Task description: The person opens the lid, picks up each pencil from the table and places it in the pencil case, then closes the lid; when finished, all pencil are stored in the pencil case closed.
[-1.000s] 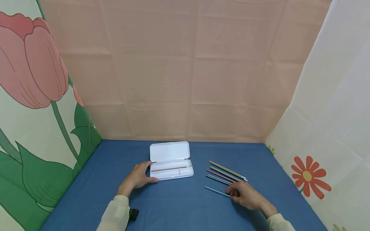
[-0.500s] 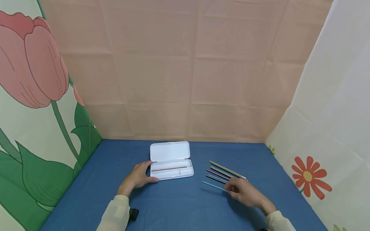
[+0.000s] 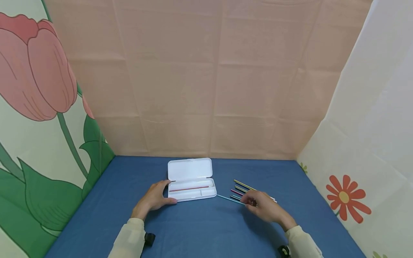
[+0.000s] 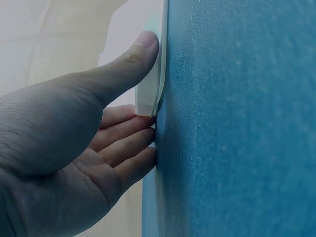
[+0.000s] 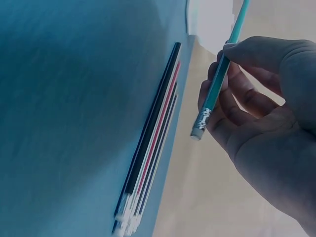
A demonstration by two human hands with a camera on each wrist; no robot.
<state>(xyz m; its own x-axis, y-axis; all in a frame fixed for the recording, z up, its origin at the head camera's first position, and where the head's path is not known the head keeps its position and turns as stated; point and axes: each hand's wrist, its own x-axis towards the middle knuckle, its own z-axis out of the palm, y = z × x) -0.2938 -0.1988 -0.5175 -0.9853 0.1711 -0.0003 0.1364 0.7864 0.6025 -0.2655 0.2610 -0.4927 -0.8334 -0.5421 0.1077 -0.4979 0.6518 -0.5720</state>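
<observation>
A white pencil case (image 3: 190, 196) lies with its lid raised, and one thin red pencil (image 3: 188, 189) rests in its back compartment. My left hand (image 3: 153, 196) holds the case's left end, thumb on the front wall and fingers at the end and back; the left wrist view shows the thumb (image 4: 143, 47) against the case's side. Between thumb and fingers my right hand (image 3: 264, 207) pinches a teal pencil (image 5: 217, 84) near its eraser end. That pencil is raised off the cloth, its far tip near the case's right front corner in the head view.
Several pencils (image 3: 245, 185) lie side by side on the blue cloth (image 3: 193, 229), partly behind my right hand; a black pencil (image 5: 155, 116) is among them in the right wrist view. A beige backdrop (image 3: 206, 89) rises behind, with flowered panels at both sides.
My right hand has lifted the teal pencil off the cloth and carried it left and away from me, toward the case. The left hand and case have stayed put.
</observation>
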